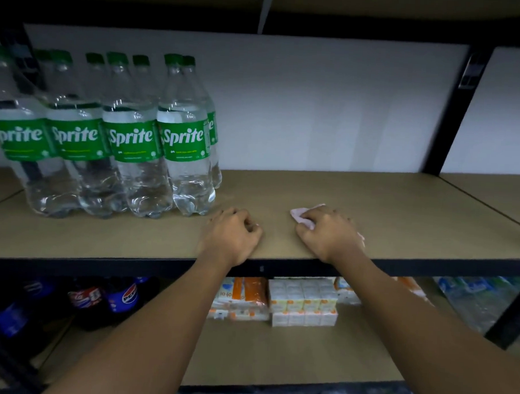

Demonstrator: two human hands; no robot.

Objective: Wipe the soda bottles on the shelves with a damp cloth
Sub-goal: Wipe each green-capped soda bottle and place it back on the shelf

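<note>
Several clear Sprite bottles (183, 140) with green caps and labels stand in rows at the left of the brown shelf (400, 221). My left hand (231, 234) rests on the shelf's front edge, just right of the nearest bottle, fingers curled and holding nothing. My right hand (330, 231) lies on the shelf further right, its fingers curled over a pale pink cloth (299, 215) that pokes out at the fingertips and presses on the board. Neither hand touches a bottle.
On the lower shelf (275, 355) stand dark Pepsi bottles (120, 298) at the left, white and orange carton packs (301, 303) in the middle, and wrapped water bottles (484, 296) at the right. A black upright post (456, 116) bounds the shelf bay on the right.
</note>
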